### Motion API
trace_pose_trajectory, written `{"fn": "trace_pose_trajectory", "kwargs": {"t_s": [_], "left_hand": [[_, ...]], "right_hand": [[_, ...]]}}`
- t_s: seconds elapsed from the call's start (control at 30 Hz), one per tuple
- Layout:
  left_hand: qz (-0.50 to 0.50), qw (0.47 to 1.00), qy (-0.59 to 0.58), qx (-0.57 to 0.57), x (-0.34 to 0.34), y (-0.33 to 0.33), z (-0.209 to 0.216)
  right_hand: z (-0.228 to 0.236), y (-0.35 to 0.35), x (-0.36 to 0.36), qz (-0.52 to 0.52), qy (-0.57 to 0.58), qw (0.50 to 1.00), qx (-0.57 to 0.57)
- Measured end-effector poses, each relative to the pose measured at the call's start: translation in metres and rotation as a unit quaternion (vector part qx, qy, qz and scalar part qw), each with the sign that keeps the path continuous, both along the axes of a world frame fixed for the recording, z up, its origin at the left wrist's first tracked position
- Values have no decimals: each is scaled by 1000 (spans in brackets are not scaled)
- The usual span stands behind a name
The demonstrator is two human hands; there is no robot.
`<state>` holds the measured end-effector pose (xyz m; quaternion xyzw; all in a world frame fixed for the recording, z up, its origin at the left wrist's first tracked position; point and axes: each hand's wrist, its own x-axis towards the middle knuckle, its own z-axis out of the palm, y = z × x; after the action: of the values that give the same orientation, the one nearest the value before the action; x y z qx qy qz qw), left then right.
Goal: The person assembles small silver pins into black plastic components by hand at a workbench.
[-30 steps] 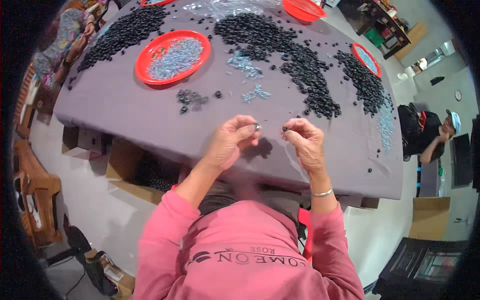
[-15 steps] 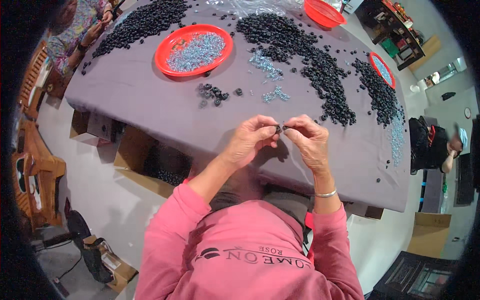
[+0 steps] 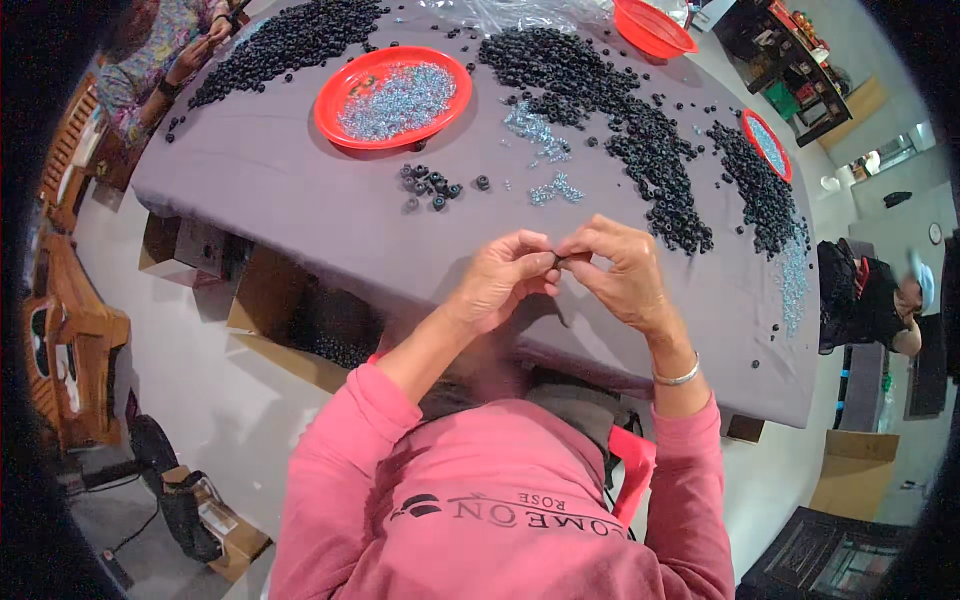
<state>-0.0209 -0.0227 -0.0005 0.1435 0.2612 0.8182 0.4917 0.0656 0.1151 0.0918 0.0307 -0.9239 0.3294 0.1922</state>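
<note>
Grey floor (image 3: 195, 365), brown wooden furniture (image 3: 98, 328) at left, pale wall (image 3: 902, 225) (round clock (image 3: 935, 233) on it) at right

A second earlier I had seen a clear gap between the two hands; by now the left hand (image 3: 508, 275) and right hand (image 3: 622, 270) had come together, their fingertips meeting at a small dark piece (image 3: 557, 259). The right hand had tipped higher at the knuckles, and its wrist, with the silver bracelet (image 3: 678, 371), had swung outward. Beside the person's waist, a bright red-pink strip (image 3: 633, 472) now showed wider.
</note>
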Motion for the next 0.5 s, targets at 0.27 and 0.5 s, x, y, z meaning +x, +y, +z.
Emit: {"fn": "trace_pose_trajectory", "kwargs": {"t_s": [0.27,0.5], "left_hand": [[-84,994,-61,33,-5,-6,6],[-60,996,-61,-1,-5,-6,8]], "right_hand": [[15,7,-7,88,-62,994,1],[18,0,-4,87,-44,995,-4]]}}
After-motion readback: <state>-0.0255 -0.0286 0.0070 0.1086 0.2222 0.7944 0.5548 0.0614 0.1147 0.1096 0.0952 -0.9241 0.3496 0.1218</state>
